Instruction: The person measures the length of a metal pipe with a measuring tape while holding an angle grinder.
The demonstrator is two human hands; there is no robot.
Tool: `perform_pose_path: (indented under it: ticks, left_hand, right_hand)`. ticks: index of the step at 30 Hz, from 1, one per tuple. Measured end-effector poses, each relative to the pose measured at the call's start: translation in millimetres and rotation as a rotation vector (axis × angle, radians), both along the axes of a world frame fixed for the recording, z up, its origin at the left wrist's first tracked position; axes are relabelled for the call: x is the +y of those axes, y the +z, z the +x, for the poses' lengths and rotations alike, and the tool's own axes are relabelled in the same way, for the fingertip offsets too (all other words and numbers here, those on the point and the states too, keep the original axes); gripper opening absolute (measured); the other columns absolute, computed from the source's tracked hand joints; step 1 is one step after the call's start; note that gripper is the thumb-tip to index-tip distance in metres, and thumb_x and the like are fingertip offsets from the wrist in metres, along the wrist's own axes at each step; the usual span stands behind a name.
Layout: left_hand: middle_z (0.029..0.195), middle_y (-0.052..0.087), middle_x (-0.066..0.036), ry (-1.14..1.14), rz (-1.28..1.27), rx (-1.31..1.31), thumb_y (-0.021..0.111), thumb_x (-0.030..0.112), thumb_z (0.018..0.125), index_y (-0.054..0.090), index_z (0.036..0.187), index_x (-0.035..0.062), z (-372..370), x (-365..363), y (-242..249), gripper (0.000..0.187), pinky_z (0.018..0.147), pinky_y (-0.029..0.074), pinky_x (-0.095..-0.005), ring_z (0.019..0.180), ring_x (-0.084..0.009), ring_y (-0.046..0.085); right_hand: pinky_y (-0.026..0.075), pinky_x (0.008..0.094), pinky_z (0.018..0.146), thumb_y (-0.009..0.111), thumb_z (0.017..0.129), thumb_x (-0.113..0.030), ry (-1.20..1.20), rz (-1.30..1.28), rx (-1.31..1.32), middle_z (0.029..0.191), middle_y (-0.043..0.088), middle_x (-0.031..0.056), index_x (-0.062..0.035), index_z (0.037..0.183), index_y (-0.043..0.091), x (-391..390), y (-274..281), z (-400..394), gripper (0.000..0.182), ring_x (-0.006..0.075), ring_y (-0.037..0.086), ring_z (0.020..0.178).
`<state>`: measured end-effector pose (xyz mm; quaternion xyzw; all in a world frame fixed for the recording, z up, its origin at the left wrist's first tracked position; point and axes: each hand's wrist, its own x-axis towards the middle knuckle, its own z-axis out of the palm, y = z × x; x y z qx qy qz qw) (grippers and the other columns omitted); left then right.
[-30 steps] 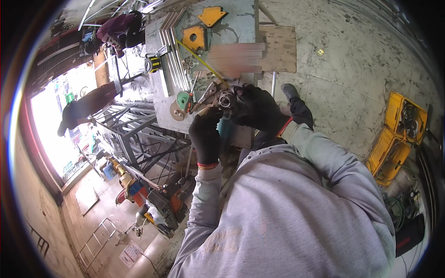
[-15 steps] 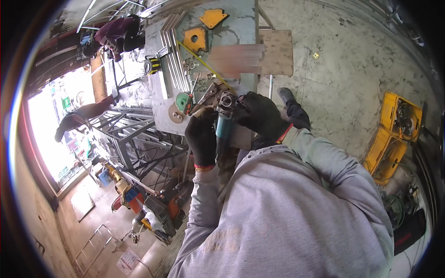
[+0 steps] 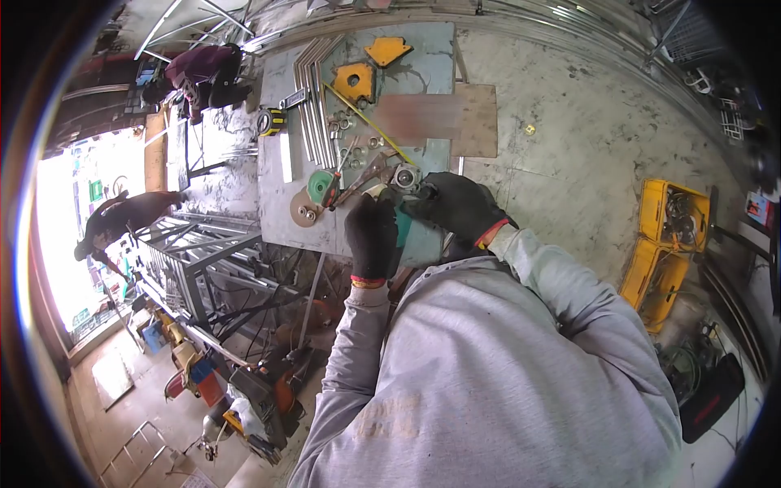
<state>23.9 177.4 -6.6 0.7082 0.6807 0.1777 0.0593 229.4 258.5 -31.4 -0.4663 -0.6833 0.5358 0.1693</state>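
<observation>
Toolbox (image 3: 654,203) open w/ misc. gear (image 3: 682,216), hands (image 3: 372,238) (image 3: 457,206) at grinder (image 3: 405,176).

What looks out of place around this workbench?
A small yellow object lies alone on the stained, pale grey floor, away from the rectangular grey table; too small to identify. A reddish-brown patch on the table also looks oddly blurred.
</observation>
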Motion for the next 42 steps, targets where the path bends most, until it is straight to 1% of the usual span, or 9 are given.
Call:
perform_pose_path:
  ticks: [5,11,15,18,24,27,35,38,42]
  left_hand:
    - [0.082,0.067,-0.019,0.242,-0.104,-0.731,0.066,0.008,0.102,0.071,0.096,0.0019,5,-1,1,0.009,0.063,0.049,-0.0425,0.07,-0.0259,0.067]
    - [0.084,0.075,-0.009,0.461,-0.017,-1.23,0.062,0.01,0.108,0.072,0.095,-0.0014,-2,-12,3,0.02,0.068,0.051,-0.0317,0.073,-0.0129,0.063]
    - [0.094,0.077,-0.006,0.51,0.033,-1.176,0.06,0.012,0.111,0.073,0.103,-0.0042,-34,-31,-6,0.023,0.072,0.052,-0.0308,0.079,-0.011,0.065]
    - [0.092,0.074,-0.005,0.526,0.049,-1.182,0.06,0.014,0.112,0.073,0.108,-0.0051,-34,-30,9,0.024,0.072,0.052,-0.0305,0.08,-0.0096,0.062]
    - [0.092,0.076,-0.006,0.332,-0.046,-1.021,0.061,0.016,0.112,0.073,0.109,-0.0051,-34,-14,13,0.024,0.074,0.052,-0.0305,0.08,-0.0118,0.065]
    - [0.091,0.076,-0.009,0.155,-0.06,-0.831,0.062,0.017,0.111,0.074,0.11,-0.0037,-26,8,24,0.024,0.074,0.052,-0.0304,0.081,-0.0132,0.067]
    - [0.085,0.075,-0.019,-0.098,-0.068,-0.189,0.064,0.018,0.106,0.072,0.095,-0.003,-35,54,13,0.025,0.066,0.053,-0.0427,0.073,-0.0356,0.072]
    - [0.082,0.071,-0.023,0.118,-0.246,-0.641,0.066,0.02,0.103,0.069,0.089,-0.0026,-58,66,-33,0.027,0.066,0.052,-0.0478,0.073,-0.0447,0.069]
    - [0.082,0.072,-0.011,-0.111,-0.29,-0.229,0.067,0.011,0.101,0.076,0.096,0.0083,-64,82,-16,0.011,0.062,0.057,-0.0317,0.071,-0.0223,0.075]
  right_hand:
    - [0.055,0.052,0.076,0.083,0.087,-0.056,-0.026,0.096,0.0,0.084,0.071,0.0195,-0.0081,0.089,0.075,1,-23,-8,0.048,0.0396,0.072,0.083]
    - [0.052,0.0301,0.057,0.077,0.098,-0.03,-0.406,-0.422,0.368,0.072,0.066,-0.0016,-0.0087,0.086,0.074,13,-47,43,0.024,0.009,0.062,0.065]
    - [0.057,0.0358,0.065,0.08,0.095,-0.027,-0.506,-0.072,-0.114,0.078,0.073,0.0063,-0.0028,0.09,0.075,38,-107,182,0.026,0.0199,0.072,0.07]
    - [0.054,0.039,0.109,0.094,0.08,-0.016,-0.389,-0.255,-0.364,0.153,0.061,0.0217,-0.0135,0.177,0.028,29,-156,294,0.117,0.0321,0.064,0.132]
    - [0.061,0.0355,0.082,0.078,0.094,-0.017,-0.476,-0.104,-0.421,0.133,0.071,0.0157,-0.0036,0.148,0.065,19,-103,282,0.057,0.0243,0.075,0.101]
    - [0.059,0.0333,0.09,0.079,0.093,0.0,-0.585,-0.107,0.077,0.154,0.057,0.0114,-0.0181,0.173,0.036,11,-82,195,0.092,0.0171,0.064,0.122]
    - [0.057,0.0439,0.106,0.098,0.081,-0.042,-0.065,0.035,0.274,0.143,0.062,0.0173,-0.0038,0.156,0.054,1,-29,15,0.095,0.0341,0.065,0.13]
    - [0.055,0.0459,0.107,0.101,0.072,-0.041,0.048,0.312,0.092,0.132,0.065,0.0178,-0.0048,0.149,0.057,-1,-36,-4,0.096,0.0387,0.066,0.121]
    - [0.056,0.0495,0.104,0.101,0.071,-0.039,-0.008,0.263,0.073,0.127,0.066,0.0183,-0.0058,0.145,0.059,-3,-36,-6,0.092,0.0412,0.065,0.121]
